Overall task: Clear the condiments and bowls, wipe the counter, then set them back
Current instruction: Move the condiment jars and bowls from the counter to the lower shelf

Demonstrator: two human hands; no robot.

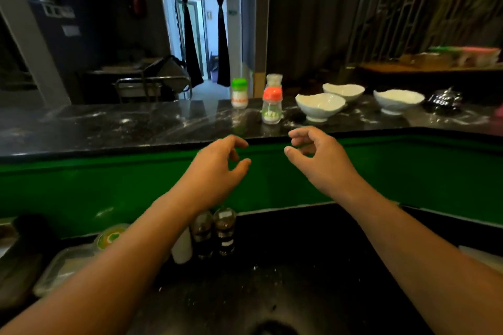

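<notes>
Three condiment bottles stand on the dark marble counter (109, 125): a green-capped bottle (239, 93), an orange-capped bottle (271, 105) and a clear-topped one (273, 80) behind it. To their right sit three white bowls: a near bowl (320, 105), a back bowl (343, 91) and a right bowl (398, 100). My left hand (217, 168) and my right hand (318, 158) hover in front of the counter's green face, fingers curled and apart, holding nothing. Both are below and short of the bottles.
A shiny dark metal object (445, 99) rests right of the bowls. On the lower black worktop stand two dark pepper bottles (215, 231), a white shaker (181, 249), a lidded tub (110, 236) and a metal tray (65, 266). A doorway with dark curtains lies beyond.
</notes>
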